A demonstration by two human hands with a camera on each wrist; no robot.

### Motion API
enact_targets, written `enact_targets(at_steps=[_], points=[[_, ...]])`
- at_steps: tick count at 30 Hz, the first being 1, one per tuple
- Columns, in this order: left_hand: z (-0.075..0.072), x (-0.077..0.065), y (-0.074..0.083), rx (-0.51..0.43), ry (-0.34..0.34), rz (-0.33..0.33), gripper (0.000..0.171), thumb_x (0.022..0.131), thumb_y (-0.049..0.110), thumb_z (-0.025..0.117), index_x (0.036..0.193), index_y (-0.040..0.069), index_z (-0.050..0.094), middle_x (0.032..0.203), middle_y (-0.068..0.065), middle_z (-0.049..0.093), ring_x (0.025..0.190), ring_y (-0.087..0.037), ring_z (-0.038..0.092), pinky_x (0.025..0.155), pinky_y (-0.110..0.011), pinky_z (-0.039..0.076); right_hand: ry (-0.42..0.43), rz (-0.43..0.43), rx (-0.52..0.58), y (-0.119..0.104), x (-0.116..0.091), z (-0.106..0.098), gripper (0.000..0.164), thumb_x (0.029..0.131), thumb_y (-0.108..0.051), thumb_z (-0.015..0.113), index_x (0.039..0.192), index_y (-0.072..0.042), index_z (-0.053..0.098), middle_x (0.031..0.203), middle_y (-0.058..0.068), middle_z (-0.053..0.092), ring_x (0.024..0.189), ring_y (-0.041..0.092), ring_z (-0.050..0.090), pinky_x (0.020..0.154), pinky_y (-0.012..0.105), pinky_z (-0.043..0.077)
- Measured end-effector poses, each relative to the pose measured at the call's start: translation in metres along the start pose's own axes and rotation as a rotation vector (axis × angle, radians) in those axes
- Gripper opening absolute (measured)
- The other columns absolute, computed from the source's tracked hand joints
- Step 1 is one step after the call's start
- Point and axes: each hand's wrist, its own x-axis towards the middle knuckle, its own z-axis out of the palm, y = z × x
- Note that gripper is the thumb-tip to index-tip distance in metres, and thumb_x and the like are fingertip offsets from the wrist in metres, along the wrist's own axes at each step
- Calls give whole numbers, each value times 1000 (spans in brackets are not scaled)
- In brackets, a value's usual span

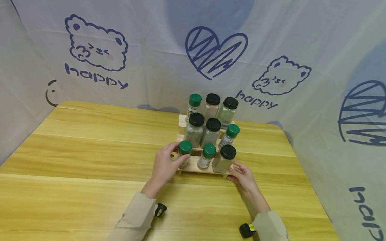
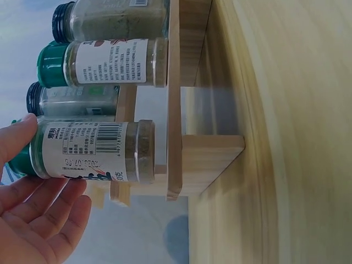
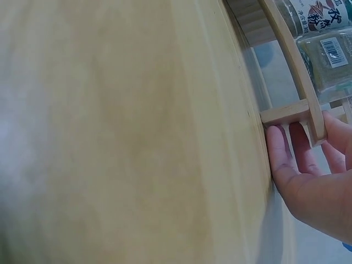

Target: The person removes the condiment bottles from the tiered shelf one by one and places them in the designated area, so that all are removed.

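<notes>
A light wooden three-tier rack (image 1: 193, 166) carries several spice jars with green or black caps. At its front left, my left hand (image 1: 164, 164) pinches a green-capped spice jar (image 2: 82, 151) near its cap, thumb on one side and fingers on the other. In the left wrist view a slim gap shows between that jar's base and the shelf's front board. My right hand (image 1: 245, 179) grips the right end of the bottom shelf (image 3: 300, 74), thumb above and fingers under. Close by that hand stands a black-capped jar (image 1: 222, 163), with a green-capped jar (image 1: 205, 160) to its left.
The rack stands toward the back of a wooden table (image 1: 90, 150). Behind it hangs a pale printed cloth (image 1: 156, 67), near the top jars. Another cloth side (image 1: 331, 134) borders the table on the right. Black wrist devices (image 1: 247, 231) sit by both sleeves.
</notes>
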Motion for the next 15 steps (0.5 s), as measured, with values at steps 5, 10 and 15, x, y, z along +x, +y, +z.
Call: enact_targets(at_steps=[5, 10, 15], points=[[-6, 1, 3, -8, 18, 6, 39, 70, 13, 76, 102, -3, 61, 91, -13, 64, 79, -23, 59, 63, -34, 50, 5, 1, 10, 0, 0, 1, 43, 89, 12, 42, 130, 10, 31, 79, 0, 64, 71, 14, 63, 68, 29, 52], [-11, 0, 1, -4, 41, 15, 40, 69, 13, 76, 103, -4, 61, 91, -14, 64, 79, -24, 59, 62, -34, 50, 12, -15, 5, 2, 1, 1, 43, 88, 11, 44, 129, 11, 33, 79, 0, 64, 72, 13, 62, 67, 28, 52], [-14, -3, -4, 7, 69, 27, 39, 69, 12, 77, 101, -4, 62, 91, -14, 64, 79, -24, 60, 61, -34, 51, 14, -25, 7, 3, 1, 0, 42, 88, 10, 45, 129, 11, 34, 80, 0, 64, 72, 13, 62, 66, 28, 52]])
